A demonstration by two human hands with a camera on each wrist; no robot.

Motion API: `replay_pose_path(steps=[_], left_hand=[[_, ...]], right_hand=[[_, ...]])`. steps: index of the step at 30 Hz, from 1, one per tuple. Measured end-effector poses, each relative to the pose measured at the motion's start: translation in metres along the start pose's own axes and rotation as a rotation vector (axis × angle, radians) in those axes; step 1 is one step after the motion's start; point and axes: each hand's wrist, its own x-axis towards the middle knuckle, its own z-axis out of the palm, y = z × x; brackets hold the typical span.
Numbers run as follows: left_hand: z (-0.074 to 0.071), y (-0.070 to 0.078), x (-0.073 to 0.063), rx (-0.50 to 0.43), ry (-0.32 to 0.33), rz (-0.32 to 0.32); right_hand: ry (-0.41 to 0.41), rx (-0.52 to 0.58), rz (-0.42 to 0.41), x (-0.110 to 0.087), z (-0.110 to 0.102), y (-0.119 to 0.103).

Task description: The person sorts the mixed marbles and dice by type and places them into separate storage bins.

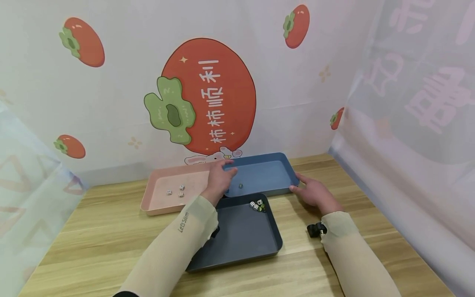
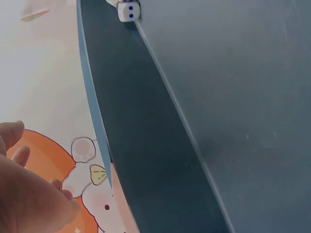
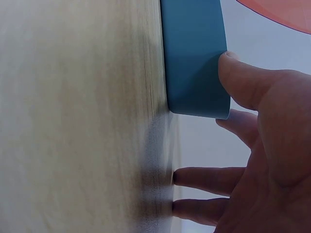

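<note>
My right hand [image 1: 313, 192] is at the near right corner of the blue tray [image 1: 259, 190]. In the right wrist view, its thumb [image 3: 243, 80] lies on the tray's near wall and the index finger is round the corner, so the two hold the corner between them; the other fingers reach toward the tabletop. My left hand [image 1: 219, 179] overlaps the left end of the blue tray in the head view, thumb and index finger apart, with nothing between them. One small greenish die [image 1: 241, 186] lies in the blue tray.
Left of it stands a pink tray [image 1: 159, 208] with three white dice [image 1: 181, 194]. In front, under my left forearm, a dark grey tray [image 1: 245, 235] has several white dice [image 1: 256, 206] and green dice [image 1: 262, 206] in its far right corner. A printed backdrop [image 1: 122, 103] rises behind.
</note>
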Motion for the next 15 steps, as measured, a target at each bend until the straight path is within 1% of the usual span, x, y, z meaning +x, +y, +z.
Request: replay_pose_path(steps=[2,10,12,13,15], left_hand=[[0.002,0.002,-0.001,-0.001,-0.011,0.011],[0.01,0.01,-0.008,0.011,-0.033,0.017],[0.011,0.012,-0.011,0.018,-0.037,0.035],[0.012,0.013,-0.013,0.024,-0.046,0.054],[0.014,0.015,-0.019,0.07,-0.086,0.112]], right_hand=[[0.0,0.003,-0.001,0.0,0.0,0.0],[-0.002,0.012,0.0,-0.002,0.0,0.001],[-0.003,0.015,0.003,-0.002,0.0,0.001],[-0.003,0.015,0.003,-0.002,0.0,0.001],[-0.004,0.014,0.004,-0.001,0.0,0.001]])
